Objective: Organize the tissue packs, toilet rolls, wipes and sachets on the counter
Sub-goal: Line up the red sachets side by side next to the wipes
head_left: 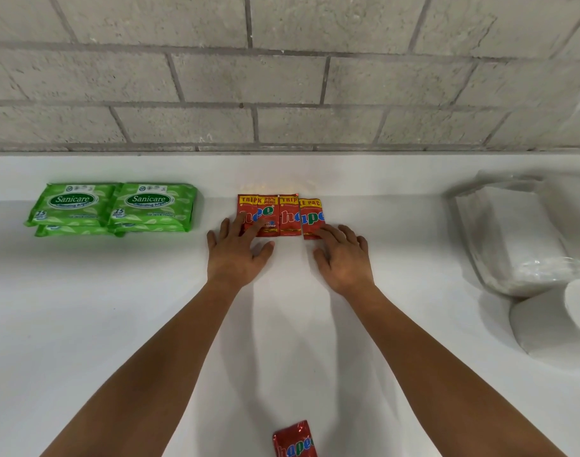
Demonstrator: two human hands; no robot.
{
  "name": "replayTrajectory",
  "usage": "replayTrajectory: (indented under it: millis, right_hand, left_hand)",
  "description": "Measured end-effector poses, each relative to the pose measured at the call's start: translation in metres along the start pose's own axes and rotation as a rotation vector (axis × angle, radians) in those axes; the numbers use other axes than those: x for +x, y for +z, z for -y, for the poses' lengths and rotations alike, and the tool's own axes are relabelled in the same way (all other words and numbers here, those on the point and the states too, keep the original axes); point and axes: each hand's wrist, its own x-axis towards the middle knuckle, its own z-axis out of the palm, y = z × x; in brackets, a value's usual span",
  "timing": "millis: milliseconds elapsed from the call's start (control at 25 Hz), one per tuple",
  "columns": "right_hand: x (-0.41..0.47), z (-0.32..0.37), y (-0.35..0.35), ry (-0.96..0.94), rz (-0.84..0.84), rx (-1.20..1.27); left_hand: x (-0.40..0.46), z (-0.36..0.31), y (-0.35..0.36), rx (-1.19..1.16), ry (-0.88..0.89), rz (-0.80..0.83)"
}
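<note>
Red sachets [281, 215] lie in an overlapping row near the back of a white counter [117, 308], below a grey block wall [282, 70]. The left hand [237, 250] rests flat with fingers spread, fingertips on the row's left end. The right hand [343, 255] also lies flat and relaxed, fingers touching the rightmost sachet. Neither hand grips anything. Yellow strips read "TRIPLE PACK" in part and "25% MORE!". Another red sachet [295, 440] lies alone at the near edge. Left, green wipes packs [114, 207] marked "Sanicare" and "15" sit stacked in two piles. Right, clear-wrapped tissue packs [512, 232] stand behind a toilet roll [552, 321].
</note>
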Motion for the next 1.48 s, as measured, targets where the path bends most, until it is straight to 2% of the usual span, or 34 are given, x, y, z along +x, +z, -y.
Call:
replayTrajectory:
  millis: [120, 560, 1480]
  right_hand:
    - [0.0021, -0.0011, 0.0023, -0.005, 0.047, -0.066]
    - [0.0033, -0.002, 0.0033, -0.011, 0.048, -0.098]
    - [0.0017, -0.0007, 0.0029, 0.029, 0.026, -0.04]
  left_hand:
    - [0.0008, -0.0008, -0.0011, 0.007, -0.003, 0.003]
    - [0.0008, -0.0005, -0.0009, 0.018, 0.003, 0.005]
    - [0.0035, 0.0026, 0.0056, 0.03, 0.001, -0.013]
